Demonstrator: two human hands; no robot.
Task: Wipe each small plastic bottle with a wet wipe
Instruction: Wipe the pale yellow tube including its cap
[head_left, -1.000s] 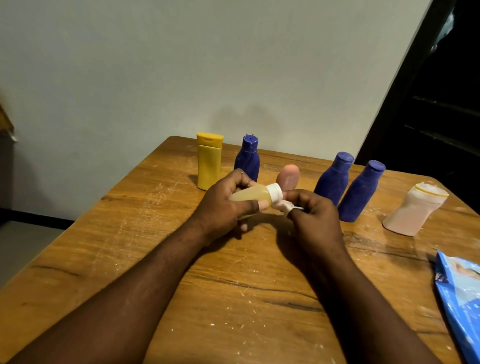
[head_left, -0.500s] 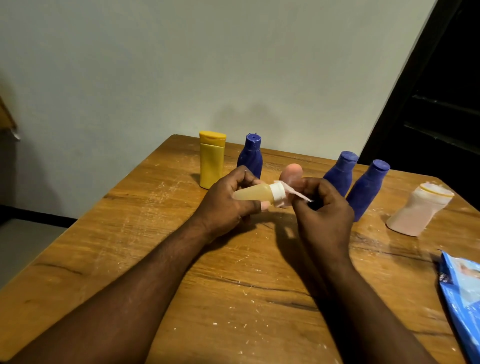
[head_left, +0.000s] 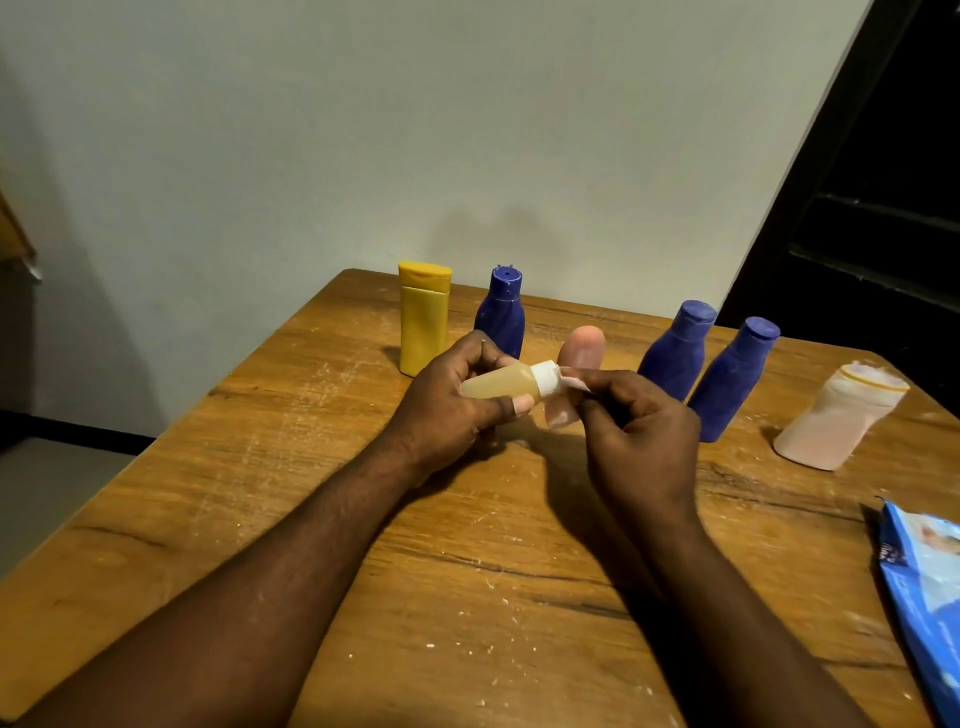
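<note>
Bottle (head_left: 501, 382) sideways in left grip (head_left: 447, 410); wet wipe (head_left: 561, 413) at its cap (head_left: 544, 383), pinched in right grip (head_left: 644, 436)

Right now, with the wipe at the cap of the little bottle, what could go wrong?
1. The left hand holds the small bottle sideways. Rubbing the wet wipe round its white cap might loosen it and let the yellowish liquid out.
2. The right hand works just in front of the pink bottle and the nearest blue bottle. A wide stroke could knock either over.
</note>
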